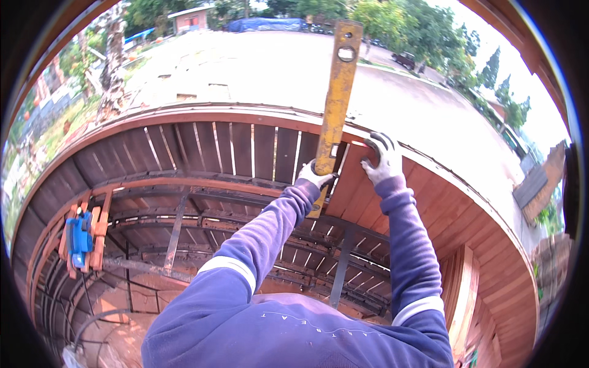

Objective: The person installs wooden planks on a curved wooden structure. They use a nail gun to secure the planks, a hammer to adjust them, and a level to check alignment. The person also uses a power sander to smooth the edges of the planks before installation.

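Beside reddish wooden planks (429, 199), long yellow spirit level (338, 92), clasped low by white-gloved left hand (315, 176), white-gloved right hand (386, 161) half-open at planks.

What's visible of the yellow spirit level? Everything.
The spirit level is a long, straight yellow bar, apparently painted metal, scuffed and dark-stained. A round vial window sits near its far end, beside a small hole; a second window is lower down. The left grip holds it near its lower end. It slants slightly across the brown rail in view; contact there can't be confirmed.
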`<state>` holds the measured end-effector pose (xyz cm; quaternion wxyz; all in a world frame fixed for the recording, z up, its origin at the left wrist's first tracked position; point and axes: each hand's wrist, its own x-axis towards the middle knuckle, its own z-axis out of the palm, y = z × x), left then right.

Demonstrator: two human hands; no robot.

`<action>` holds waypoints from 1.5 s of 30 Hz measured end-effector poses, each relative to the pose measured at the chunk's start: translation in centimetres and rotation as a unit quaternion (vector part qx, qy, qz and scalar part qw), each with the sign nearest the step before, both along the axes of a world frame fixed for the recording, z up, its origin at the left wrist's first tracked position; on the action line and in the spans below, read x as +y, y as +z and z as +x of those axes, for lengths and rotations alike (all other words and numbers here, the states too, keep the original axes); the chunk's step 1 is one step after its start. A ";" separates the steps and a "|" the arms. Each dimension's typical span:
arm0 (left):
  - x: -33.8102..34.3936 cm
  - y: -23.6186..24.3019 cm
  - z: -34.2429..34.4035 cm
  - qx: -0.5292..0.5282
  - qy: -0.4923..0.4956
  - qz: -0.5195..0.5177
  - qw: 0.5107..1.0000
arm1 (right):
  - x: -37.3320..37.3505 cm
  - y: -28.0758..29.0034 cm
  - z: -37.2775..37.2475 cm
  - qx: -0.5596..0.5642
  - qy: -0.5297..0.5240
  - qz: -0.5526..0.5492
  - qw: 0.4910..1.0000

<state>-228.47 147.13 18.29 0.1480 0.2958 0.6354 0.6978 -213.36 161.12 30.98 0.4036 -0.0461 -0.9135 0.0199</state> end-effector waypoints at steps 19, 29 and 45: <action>-42.8 -6.1 9.8 -0.103 0.366 0.242 0.893 | -11.0 -9.7 13.9 0.128 0.132 -0.556 0.810; -53.5 -6.9 6.1 -0.054 0.398 0.108 0.910 | -26.0 -22.3 4.0 0.150 0.141 -0.875 0.437; -67.2 -16.0 2.3 -0.110 0.352 -0.083 0.926 | -44.0 -26.7 -1.0 -0.103 0.025 -0.912 0.396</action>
